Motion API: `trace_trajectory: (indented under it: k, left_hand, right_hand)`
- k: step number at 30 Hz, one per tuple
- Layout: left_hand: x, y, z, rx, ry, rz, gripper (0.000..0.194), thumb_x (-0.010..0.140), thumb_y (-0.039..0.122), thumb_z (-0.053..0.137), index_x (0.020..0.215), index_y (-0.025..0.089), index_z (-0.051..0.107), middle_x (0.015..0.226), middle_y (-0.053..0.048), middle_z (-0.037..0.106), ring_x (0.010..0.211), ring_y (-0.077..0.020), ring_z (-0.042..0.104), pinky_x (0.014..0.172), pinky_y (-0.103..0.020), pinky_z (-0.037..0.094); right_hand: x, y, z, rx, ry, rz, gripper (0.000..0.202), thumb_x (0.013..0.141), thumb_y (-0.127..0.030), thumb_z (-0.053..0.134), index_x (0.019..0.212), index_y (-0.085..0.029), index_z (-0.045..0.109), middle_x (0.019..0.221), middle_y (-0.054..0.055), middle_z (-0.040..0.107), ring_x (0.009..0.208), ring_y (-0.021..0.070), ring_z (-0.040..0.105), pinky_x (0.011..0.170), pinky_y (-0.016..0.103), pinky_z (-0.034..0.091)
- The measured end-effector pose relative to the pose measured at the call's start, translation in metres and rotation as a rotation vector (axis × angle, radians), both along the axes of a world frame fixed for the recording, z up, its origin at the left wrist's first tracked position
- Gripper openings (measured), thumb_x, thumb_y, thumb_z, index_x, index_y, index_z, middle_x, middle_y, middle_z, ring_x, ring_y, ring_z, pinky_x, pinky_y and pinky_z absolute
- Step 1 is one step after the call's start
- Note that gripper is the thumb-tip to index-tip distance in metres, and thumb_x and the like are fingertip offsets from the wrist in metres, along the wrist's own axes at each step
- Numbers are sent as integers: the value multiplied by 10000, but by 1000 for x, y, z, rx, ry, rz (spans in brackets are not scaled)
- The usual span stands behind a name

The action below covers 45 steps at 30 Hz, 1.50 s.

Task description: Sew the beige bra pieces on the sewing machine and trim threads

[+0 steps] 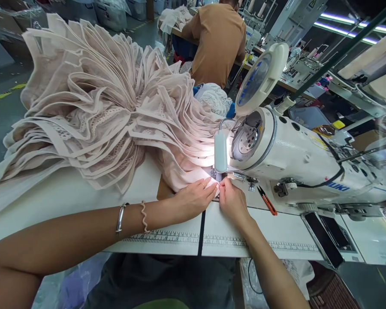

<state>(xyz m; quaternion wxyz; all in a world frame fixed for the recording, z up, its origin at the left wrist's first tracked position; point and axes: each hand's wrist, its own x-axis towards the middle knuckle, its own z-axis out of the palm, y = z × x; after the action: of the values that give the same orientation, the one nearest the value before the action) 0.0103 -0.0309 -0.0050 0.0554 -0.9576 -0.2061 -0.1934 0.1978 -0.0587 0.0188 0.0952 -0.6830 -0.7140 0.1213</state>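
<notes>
Pale pink fabric (186,174) lies under the lit needle area of a white sewing machine (292,150). My left hand (194,197) rests at its front edge, fingertips closed on the cloth just before the presser foot (216,174). Close beside it, my right hand (233,199) pinches the same edge between thumb and fingers. Both sets of fingertips nearly meet. A large heap of layered pale pink pieces with lace bands (99,111) spreads to the left and joins the cloth at the needle. The needle tip is hidden by the small lamp (220,152).
Orange-handled thread snips (267,201) lie right of my right hand. A phone (321,238) sits at the table's front edge, near a printed ruler (225,241). A round magnifier (260,79) stands above the machine head. A person in a brown shirt (217,40) sits ahead.
</notes>
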Motion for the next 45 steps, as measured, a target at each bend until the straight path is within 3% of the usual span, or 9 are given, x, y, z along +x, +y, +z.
trace_trajectory:
  k: [3, 6, 9, 14, 19, 22, 28, 35, 45]
  left_hand:
    - [2, 4, 0, -10, -5, -8, 332, 959, 22, 366, 1182, 88, 605, 1177, -121, 691, 1106, -224, 629, 1007, -357, 470]
    - [4, 6, -4, 30, -69, -22, 287, 971, 45, 386, 1171, 58, 590, 1139, -137, 685, 1098, -227, 624, 1052, -367, 443]
    - [6, 4, -7, -6, -137, -20, 257, 984, 53, 370, 1138, 37, 575, 1079, -146, 675, 1053, -219, 619, 1007, -348, 462]
    - [2, 5, 1, -154, -126, 19, 242, 1001, 78, 337, 1016, 100, 577, 980, -103, 633, 909, -198, 578, 848, -322, 483]
    - [-2, 10, 9, -44, -68, 104, 275, 946, 12, 376, 813, 133, 583, 786, -60, 606, 750, -186, 540, 719, -316, 443]
    - [1, 8, 5, 28, -75, 59, 260, 934, 4, 417, 818, 119, 619, 766, -57, 637, 754, -183, 565, 710, -304, 457]
    - [7, 5, -3, 67, -106, -9, 291, 947, 4, 384, 1128, 26, 611, 1075, -157, 705, 1065, -228, 632, 1018, -370, 465]
    - [8, 8, -6, -80, -104, -24, 316, 975, 33, 351, 1231, 59, 536, 1175, -182, 683, 1143, -231, 628, 994, -386, 503]
    - [7, 12, -8, -100, -88, -28, 333, 976, 41, 336, 1255, 76, 514, 1212, -190, 670, 1162, -237, 624, 999, -417, 504]
  right_hand:
    - [16, -4, 0, 58, 161, 212, 192, 958, -344, 479, 1058, -209, 570, 930, 73, 663, 860, 229, 623, 743, 340, 505]
    - [26, -9, -10, 314, 150, 356, 292, 953, -341, 561, 1217, -219, 589, 1166, 115, 650, 1097, 264, 586, 946, 431, 505]
    - [25, -12, -20, 492, 64, 394, 330, 986, -263, 528, 1307, -213, 582, 1190, 111, 679, 1075, 258, 597, 971, 446, 501]
    - [12, -10, -15, 501, -115, 415, 290, 1000, -246, 498, 1224, -148, 654, 1157, 123, 683, 1026, 255, 574, 941, 403, 506]
    - [2, -8, -10, 586, -378, 354, 250, 974, -128, 484, 1084, -141, 708, 971, 110, 684, 925, 247, 574, 829, 352, 469]
    - [2, -6, -12, 574, -419, 405, 325, 969, -37, 423, 1125, -132, 692, 997, 100, 711, 939, 230, 590, 877, 351, 443]
    - [17, 1, -23, 575, -350, 402, 403, 985, -29, 360, 1246, -131, 649, 1199, 110, 710, 1033, 226, 639, 945, 387, 461]
    - [20, 2, -30, 482, -309, 348, 496, 952, -7, 314, 1347, -120, 591, 1261, 132, 682, 1024, 229, 656, 968, 408, 488]
    - [20, 1, -30, 363, -324, 265, 572, 896, -1, 320, 1362, -185, 597, 1234, 114, 684, 1057, 265, 624, 918, 439, 496]
